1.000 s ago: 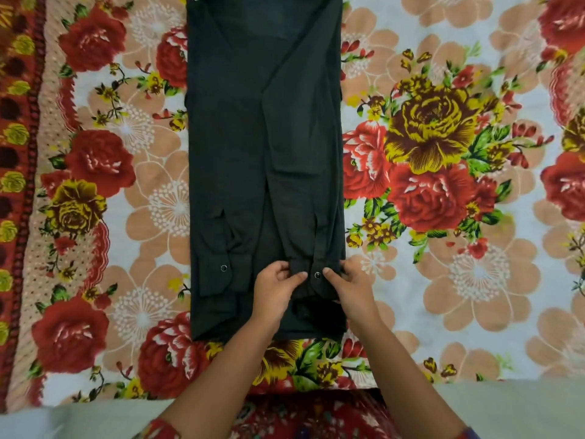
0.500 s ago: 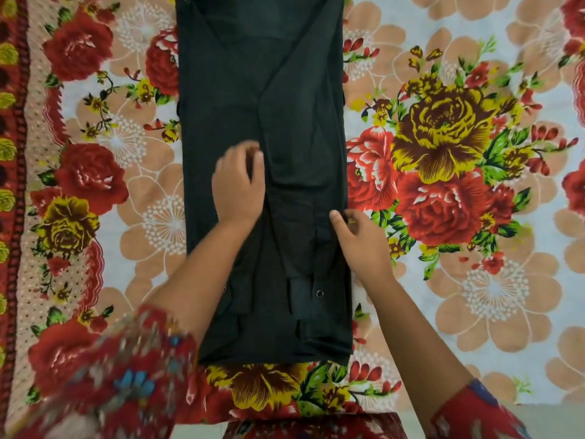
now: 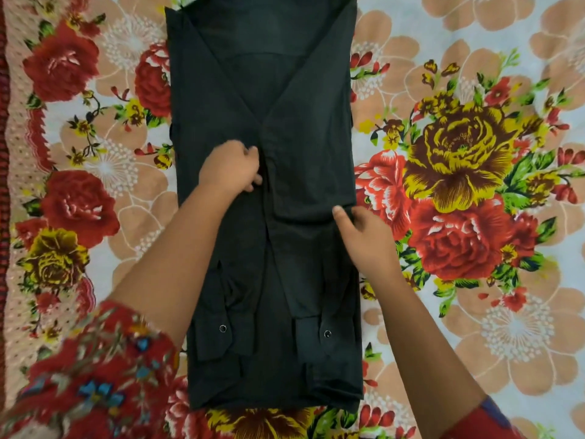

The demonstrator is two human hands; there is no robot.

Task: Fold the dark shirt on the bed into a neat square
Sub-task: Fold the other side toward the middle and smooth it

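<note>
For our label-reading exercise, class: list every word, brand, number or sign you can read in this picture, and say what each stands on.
No text can be read anywhere.
The dark shirt shows no label or print, only plain round snaps on its cuffs.
The bedsheet and the blurred sleeve bear flower patterns, no lettering.

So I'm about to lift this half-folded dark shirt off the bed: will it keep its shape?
Probably floppy: the dark shirt puckers where the left hand pinches it. Likely light, since thin layers lie flat. Lifted by one edge, the loosely laid sleeves, with snap cuffs, would probably slide open.
</note>
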